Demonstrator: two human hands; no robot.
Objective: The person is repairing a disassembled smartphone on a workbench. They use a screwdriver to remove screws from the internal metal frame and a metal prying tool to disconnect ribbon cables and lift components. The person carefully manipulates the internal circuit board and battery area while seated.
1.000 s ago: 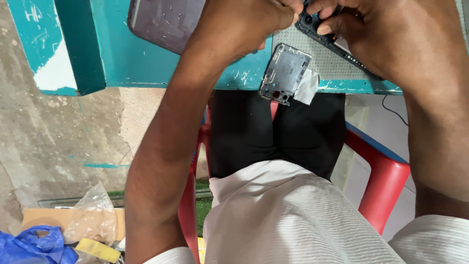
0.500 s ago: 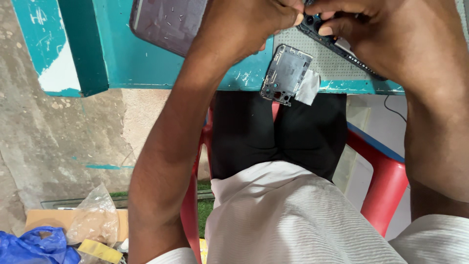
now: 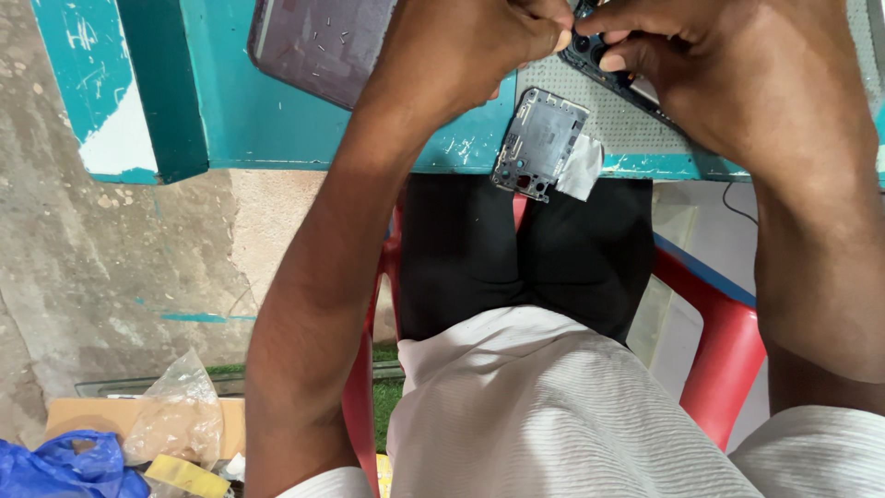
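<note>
Where the teal table [image 3: 277,138] meets the top of the view, both hands work close together over a pale perforated mat [image 3: 636,124]. The left hand [image 3: 461,46] is curled shut, fingertips pinched on something too small to make out. The right hand [image 3: 728,65] grips a dark opened phone [image 3: 599,60] lying on the mat. A purple back cover [image 3: 318,46] rests to the left, and a grey metal frame plate [image 3: 539,143] overhangs the table's edge.
</note>
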